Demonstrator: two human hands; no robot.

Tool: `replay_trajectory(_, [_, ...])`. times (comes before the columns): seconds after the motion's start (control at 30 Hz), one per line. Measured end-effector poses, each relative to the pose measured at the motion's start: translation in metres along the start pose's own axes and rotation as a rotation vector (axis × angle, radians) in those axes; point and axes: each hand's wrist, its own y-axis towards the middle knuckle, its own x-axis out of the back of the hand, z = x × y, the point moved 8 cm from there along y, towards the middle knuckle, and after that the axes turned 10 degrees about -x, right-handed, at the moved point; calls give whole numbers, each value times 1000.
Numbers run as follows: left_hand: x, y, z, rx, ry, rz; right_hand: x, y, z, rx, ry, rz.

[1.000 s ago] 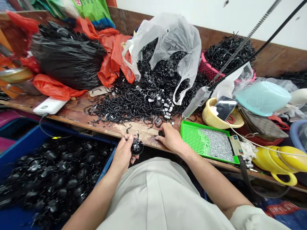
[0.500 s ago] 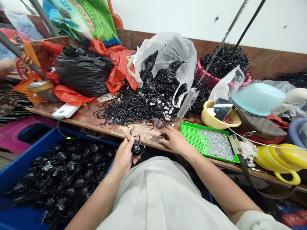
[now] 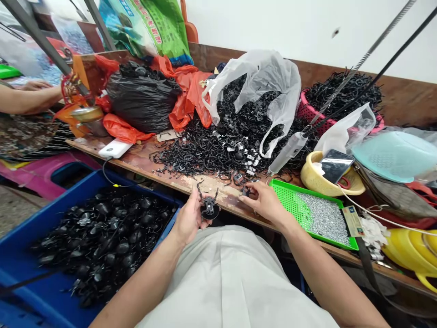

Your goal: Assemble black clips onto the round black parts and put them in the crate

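My left hand (image 3: 188, 217), at the table's front edge, is closed round the rim of a black round part (image 3: 209, 207) with thin leg-like pieces sticking up. My right hand (image 3: 264, 200) rests at the same edge, its thumb and fingers pinched about a small black piece (image 3: 245, 191) whose kind I cannot make out. Just beyond the hands spreads a heap of thin curved black pieces (image 3: 194, 152), mixed with small white bits (image 3: 251, 160). Beside my right hand lies a green tray (image 3: 289, 202) holding small silvery pieces (image 3: 326, 218).
A blue bin (image 3: 44, 296) of black round parts stands at lower left. A grey cylindrical tool (image 3: 288, 152) hangs from a spring over the heap. To the right are a yellow basket (image 3: 312, 175) with a phone (image 3: 336, 165) and a yellow cup (image 3: 409, 250). Another person's arm (image 3: 34, 98) shows at left.
The view has swung left, so the scene sits further right. My right-hand fingers have lifted and bent round the small black piece. The left hand keeps its hold, the round part now more visible.
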Motion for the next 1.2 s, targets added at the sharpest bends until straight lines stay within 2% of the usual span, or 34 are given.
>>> replay_trajectory(0.07, [-4,2,-1,-21,18,22,16,-10,21,97,130,-75])
replay_trajectory(0.13, [-9,4,0,-33,56,65,26,-22,52,269,181,-109])
replay_trajectory(0.2, [-13,6,4,-39,95,108,27,-31,78,404,166,-98])
replay_trajectory(0.3, [-17,7,8,-54,125,159,14,-33,95,455,99,-32])
replay_trajectory(0.43, [-19,6,7,-91,133,191,-4,-30,94,432,48,33])
replay_trajectory(0.6, [-18,2,4,-73,150,211,-14,-33,93,435,70,78])
replay_trajectory(0.7, [-9,3,3,-63,136,172,-12,-34,88,414,176,24])
replay_trajectory(0.8, [-4,5,0,-83,165,161,-6,-30,72,294,385,-78])
replay_trajectory(0.9, [-11,6,-9,-209,273,229,-8,-26,58,152,554,-98])
replay_trajectory(0.97, [-17,6,-17,-340,371,271,-7,-26,58,126,604,-82])
replay_trajectory(1.03, [-20,7,-21,-437,440,292,-2,-28,64,141,608,-94])
replay_trajectory(1.2, [-17,12,-24,-532,471,340,13,-37,81,247,588,-111])
